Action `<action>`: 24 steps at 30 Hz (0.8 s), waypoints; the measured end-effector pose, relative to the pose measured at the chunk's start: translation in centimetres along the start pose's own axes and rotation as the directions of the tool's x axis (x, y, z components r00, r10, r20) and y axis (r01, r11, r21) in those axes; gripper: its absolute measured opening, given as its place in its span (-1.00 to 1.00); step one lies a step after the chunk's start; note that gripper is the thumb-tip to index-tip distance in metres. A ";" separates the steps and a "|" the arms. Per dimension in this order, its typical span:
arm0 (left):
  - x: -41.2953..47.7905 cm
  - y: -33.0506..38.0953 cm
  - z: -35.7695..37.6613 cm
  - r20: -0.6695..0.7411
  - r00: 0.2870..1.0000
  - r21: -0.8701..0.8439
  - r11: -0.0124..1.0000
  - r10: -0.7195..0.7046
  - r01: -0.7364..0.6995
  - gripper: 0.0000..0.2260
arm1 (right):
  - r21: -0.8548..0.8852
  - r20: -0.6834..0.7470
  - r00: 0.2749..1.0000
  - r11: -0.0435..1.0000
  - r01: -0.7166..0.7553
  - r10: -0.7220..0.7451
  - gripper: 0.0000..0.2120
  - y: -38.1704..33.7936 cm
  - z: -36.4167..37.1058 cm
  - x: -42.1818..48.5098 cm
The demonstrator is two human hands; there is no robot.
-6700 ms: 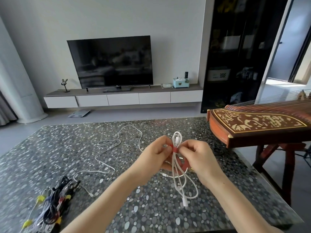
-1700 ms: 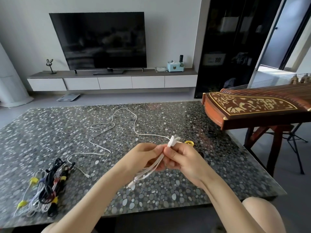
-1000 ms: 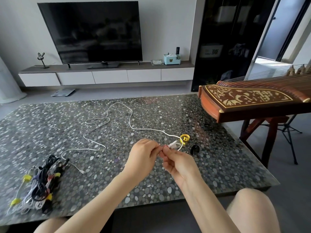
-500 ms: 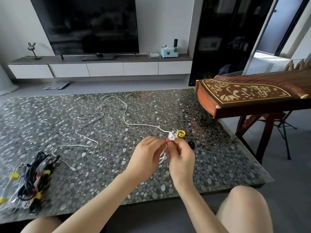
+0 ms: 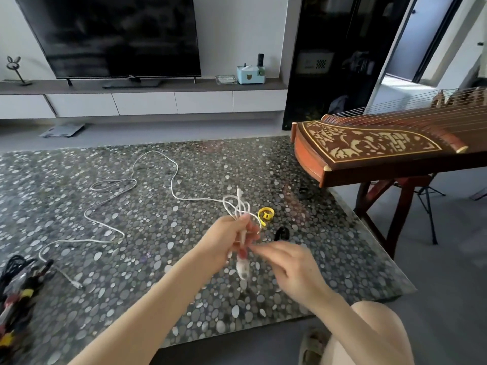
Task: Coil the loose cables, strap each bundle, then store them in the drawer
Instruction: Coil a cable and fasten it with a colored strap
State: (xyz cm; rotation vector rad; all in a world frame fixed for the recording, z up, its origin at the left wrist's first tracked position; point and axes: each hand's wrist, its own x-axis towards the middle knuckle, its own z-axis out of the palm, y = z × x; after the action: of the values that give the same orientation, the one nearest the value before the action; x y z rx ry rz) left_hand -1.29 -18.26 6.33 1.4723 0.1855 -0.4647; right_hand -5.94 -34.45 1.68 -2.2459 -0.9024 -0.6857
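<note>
My left hand (image 5: 224,241) grips a coiled white cable bundle (image 5: 237,206) upright above the pebble-patterned table (image 5: 79,325). A red strap (image 5: 242,253) sits around the bundle just below my fingers, and a white plug hangs beneath it. My right hand (image 5: 292,270) is blurred, its fingers stretched out with the tips beside the red strap. A long loose white cable (image 5: 110,185) snakes across the table to the left. A yellow strap (image 5: 266,214) and a black strap (image 5: 282,233) lie just behind my hands.
A heap of strapped cables (image 5: 15,285) lies at the table's left front edge. A wooden zither (image 5: 369,146) on a stand overhangs the table's right side. Across the floor, a low TV cabinet with drawers (image 5: 145,102) runs along the far wall.
The bundle has gone from lying across both hands to standing upright in my left hand. My right hand has come off it and dropped lower right. The view has tilted down.
</note>
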 end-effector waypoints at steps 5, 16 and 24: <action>1.4 1.5 -1.7 -0.157 0.985 -0.023 0.997 0.070 -0.075 -0.73 | -0.250 -0.129 0.790 0.751 -0.611 0.600 -0.71 10.4 0.0 0.9; 1.6 -1.2 -7.0 -0.164 0.985 -0.047 0.997 0.051 -0.059 -0.64 | -0.814 0.039 0.575 0.360 -0.456 0.817 -0.68 21.8 3.9 4.7; 0.8 -2.4 -6.9 -0.145 0.981 0.031 0.992 0.127 -0.124 -0.79 | 0.601 0.178 0.461 0.274 -0.751 0.870 -0.90 10.3 1.7 4.4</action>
State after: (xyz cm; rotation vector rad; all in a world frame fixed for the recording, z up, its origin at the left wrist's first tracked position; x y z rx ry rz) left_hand -0.50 -11.71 3.07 1.5303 0.2029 -0.2569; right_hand 4.84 -37.30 -0.16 -1.6290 0.2455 -0.0417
